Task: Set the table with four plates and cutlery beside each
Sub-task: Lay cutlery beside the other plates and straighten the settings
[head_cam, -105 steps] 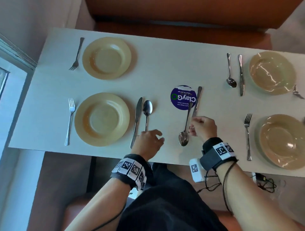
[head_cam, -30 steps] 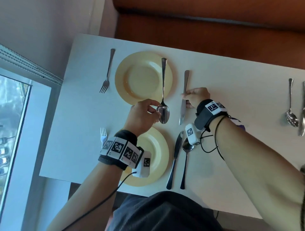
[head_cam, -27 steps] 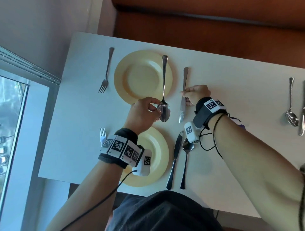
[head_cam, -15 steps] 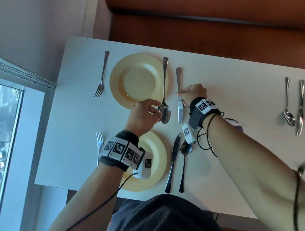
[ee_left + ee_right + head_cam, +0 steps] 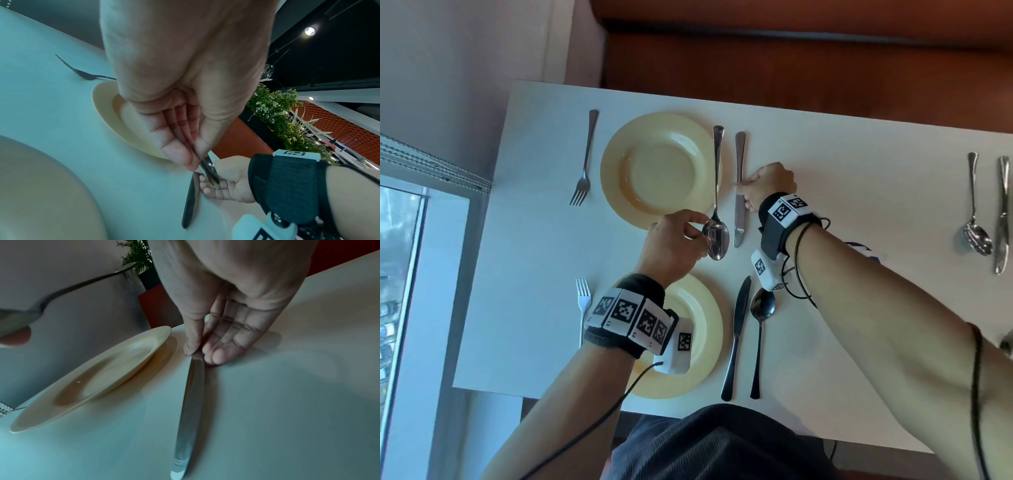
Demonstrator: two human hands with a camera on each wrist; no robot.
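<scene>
My left hand (image 5: pixel 698 236) pinches the bowl of a spoon (image 5: pixel 717 178) held above the table, its handle reaching over the right rim of the far yellow plate (image 5: pixel 661 171). In the left wrist view thumb and fingers of my left hand (image 5: pixel 195 160) close on the spoon bowl (image 5: pixel 210 170). Just right of that plate a knife (image 5: pixel 739 154) lies flat, and my right hand (image 5: pixel 744 192) pinches its middle. In the right wrist view the knife (image 5: pixel 191 410) runs toward the camera. The near plate (image 5: pixel 705 329) is partly hidden by my left wrist.
A fork (image 5: pixel 585 161) lies left of the far plate and another fork (image 5: pixel 583 298) left of the near one. A dark knife (image 5: pixel 736 335) and spoon (image 5: pixel 760 329) lie right of the near plate. Another spoon (image 5: pixel 976 212) and knife (image 5: pixel 1001 216) lie at far right.
Both hands carried the spoon and knife from the table's middle to the far plate. Over the last second the right hand straightened the knife and slid it nearer the plate; the spoon stayed held.
</scene>
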